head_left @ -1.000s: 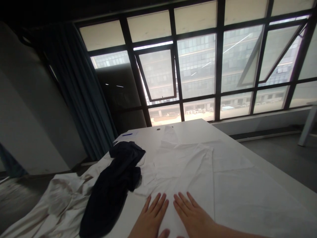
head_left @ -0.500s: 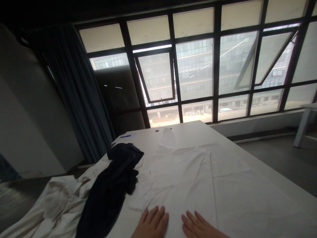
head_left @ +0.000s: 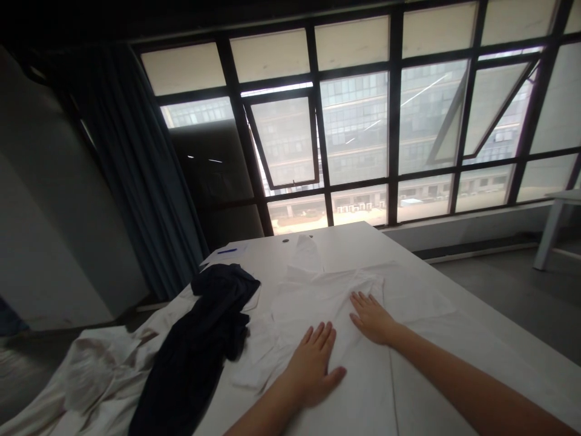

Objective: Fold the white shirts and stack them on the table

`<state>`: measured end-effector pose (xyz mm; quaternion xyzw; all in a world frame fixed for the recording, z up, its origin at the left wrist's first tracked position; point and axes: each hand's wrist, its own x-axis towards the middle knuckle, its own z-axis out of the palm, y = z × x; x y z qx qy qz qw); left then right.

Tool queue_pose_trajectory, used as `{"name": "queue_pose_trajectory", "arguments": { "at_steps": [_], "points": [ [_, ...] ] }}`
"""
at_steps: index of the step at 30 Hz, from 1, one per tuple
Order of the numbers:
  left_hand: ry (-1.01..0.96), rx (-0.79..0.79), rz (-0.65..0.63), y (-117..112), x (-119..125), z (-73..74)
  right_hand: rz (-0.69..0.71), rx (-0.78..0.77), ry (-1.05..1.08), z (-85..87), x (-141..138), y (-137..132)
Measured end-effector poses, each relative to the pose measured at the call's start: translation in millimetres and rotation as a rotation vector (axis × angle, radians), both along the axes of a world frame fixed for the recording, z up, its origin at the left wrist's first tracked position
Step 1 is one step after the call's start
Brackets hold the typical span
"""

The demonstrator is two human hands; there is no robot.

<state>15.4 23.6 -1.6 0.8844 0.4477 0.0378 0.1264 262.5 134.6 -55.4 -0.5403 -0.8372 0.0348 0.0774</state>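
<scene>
A white garment, by its look a shirt, lies spread on the white table. Its sleeve-like part points toward the far end, and some creases run across it. My left hand rests palm down on the cloth, fingers stretched and thumb out to the side. Farther up and to the right, my right hand lies flat near the garment's upper right edge, fingers extended. Neither hand grips anything. More white cloth extends to the right of the right hand.
Dark navy clothing lies crumpled along the left side. Beyond it, off-white fabric hangs over the left edge. A blue pen rests on paper at the far left corner. Framed windows and a blue curtain stand behind.
Both hands have slid forward over the white garment, away from me. The right hand reached farther, near the garment's upper right. Both forearms now show.
</scene>
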Motion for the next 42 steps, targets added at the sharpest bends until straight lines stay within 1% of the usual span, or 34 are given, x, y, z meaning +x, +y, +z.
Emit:
{"name": "queue_pose_trajectory", "arguments": {
  "at_steps": [4, 8, 10, 12, 14, 18, 21, 23, 26, 28, 29, 30, 31, 33, 34, 35, 36, 37, 39, 40, 42],
  "points": [
    [-0.005, 0.013, 0.008, -1, -3, -3.5, -0.059, 0.049, -0.018, -4.9, 3, 26],
    [0.006, 0.005, 0.007, -1, -1, -3.0, -0.1, -0.02, 0.008, -8.0, -3, 51],
    [0.007, 0.001, 0.011, -1, -1, -2.3, -0.129, -0.031, 0.016, -8.6, -2, 62],
    [0.008, -0.001, 0.015, -1, -1, -1.0, -0.143, -0.026, 0.018, -8.7, -1, 70],
    [0.01, -0.006, 0.016, -4, -1, 1.1, -0.148, -0.027, 0.016, -8.7, 1, 72],
    [0.011, -0.021, 0.011, -16, -2, 5.2, -0.151, -0.025, 0.01, -10.5, 5, 60],
    [0.005, -0.022, -0.015, -31, -1, 0.6, -0.155, -0.005, 0.002, -13.5, 8, 41],
    [0.014, -0.028, -0.055, -41, -1, -9.7, -0.142, 0.013, -0.007, -16.5, 11, 26],
    [0.065, -0.043, -0.106, -55, -2, -31.0, -0.109, 0.053, -0.012, -21.8, 14, 1],
    [0.104, -0.039, -0.128, -62, -5, -39.7, -0.095, 0.077, -0.003, -24.4, 14, -13],
    [0.118, -0.035, -0.149, -65, -8, -39.7, -0.094, 0.083, 0.004, -25.0, 14, -19],
    [0.125, -0.03, -0.18, -66, -11, -36.0, -0.094, 0.087, 0.011, -25.1, 14, -23],
    [0.126, -0.028, -0.224, -66, -14, -28.7, -0.094, 0.089, 0.017, -24.6, 14, -26],
    [0.1, -0.021, -0.293, -57, -21, -6.0, -0.094, 0.085, 0.024, -22.6, 13, -29],
    [0.08, -0.017, -0.302, -49, -24, 7.2, -0.094, 0.081, 0.026, -21.4, 12, -30],
    [0.047, 0.004, -0.238, -37, -27, 20.0, -0.097, 0.075, 0.027, -20.2, 11, -30],
    [0.022, 0.02, -0.145, -23, -30, 31.2, -0.101, 0.069, 0.027, -19.2, 11, -30],
    [0.003, 0.061, -0.024, -6, -33, 40.0, -0.106, 0.065, 0.026, -18.5, 11, -29],
    [0.008, 0.133, 0.158, 31, -41, 48.9, -0.115, 0.06, 0.022, -17.7, 11, -29],
    [0.011, 0.155, 0.218, 51, -45, 49.2, -0.117, 0.061, 0.023, -17.6, 11, -29],
    [0.023, 0.187, 0.3, 86, -54, 44.0, -0.113, 0.066, 0.03, -17.8, 11, -29]
  ]
}}
